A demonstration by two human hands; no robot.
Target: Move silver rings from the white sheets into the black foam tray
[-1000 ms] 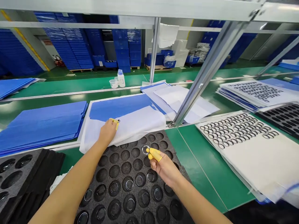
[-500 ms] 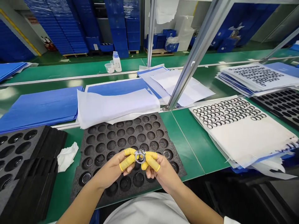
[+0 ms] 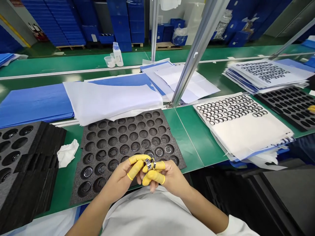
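Note:
A small shiny metal ring (image 3: 148, 164) is held up in front of my body, turned partly edge-on. My left hand (image 3: 124, 178) pinches it from the left with thumb and forefinger in yellow finger cots. From the other side, the yellow-covered fingertips of my right hand (image 3: 167, 178) close on it, hiding part of its rim. A narrow dark curved edge shows by the right fingertips; whether it belongs to the same ring I cannot tell. Beneath and beyond both hands lies a black foam tray (image 3: 183, 162), with rings in several of its round pockets.
Stacked black foam trays (image 3: 36, 177) stand at the left beside a crumpled white cloth (image 3: 67, 153). On the right, a white sheet (image 3: 241, 134) carries rows of dark rings. A metal post (image 3: 189, 59) rises beyond the tray. Another person's yellow-tipped fingers (image 3: 311, 108) show at the right edge.
Both hands have come slightly closer to my body, and the ring has turned from facing me to more edge-on. The camera view has shifted, so the tray sits higher and further left.

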